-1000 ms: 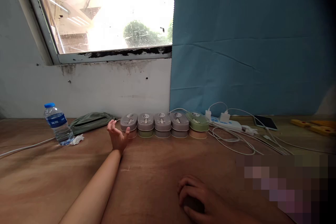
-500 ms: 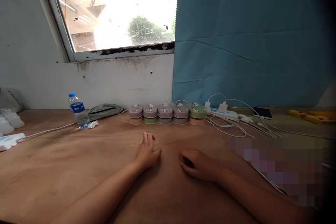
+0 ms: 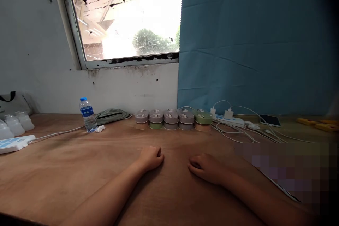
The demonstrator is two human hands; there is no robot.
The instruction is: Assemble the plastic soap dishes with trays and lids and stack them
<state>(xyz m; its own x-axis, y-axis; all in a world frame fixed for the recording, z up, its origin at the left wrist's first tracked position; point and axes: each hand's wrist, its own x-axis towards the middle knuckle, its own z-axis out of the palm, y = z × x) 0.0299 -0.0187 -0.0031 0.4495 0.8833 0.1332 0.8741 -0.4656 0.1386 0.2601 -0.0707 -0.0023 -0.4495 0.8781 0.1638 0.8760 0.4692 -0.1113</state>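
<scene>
My left hand (image 3: 152, 157) rests on the brown wooden table (image 3: 66, 173), fingers curled into a loose fist with nothing visible in it. Across a short gap, my right hand (image 3: 205, 167) lies on the same surface, also loosely curled. A small dark hollow shows between its thumb and forefinger, and no object is seen there. Beyond both hands, several two-tone lidded boxes stand in a row near the wall. Among them are a grey-and-orange box (image 3: 142, 119), a grey-and-green box (image 3: 156, 119) and a green-and-orange box (image 3: 202, 120). Neither hand touches them.
A water bottle (image 3: 88, 116) stands back left beside a crumpled tissue (image 3: 100, 128) and a grey-green pouch (image 3: 112, 115). White bottles (image 3: 14, 125) and a power strip (image 3: 16, 143) are far left. At right lie another power strip (image 3: 230, 120), cables, a phone (image 3: 270, 120) and yellow objects (image 3: 317, 124).
My left hand has lowered, its raised fingers now curled down. My right hand stays loosely curled, slightly farther right in view. The whole view has shifted, with the scene sitting lower and more to the right.
</scene>
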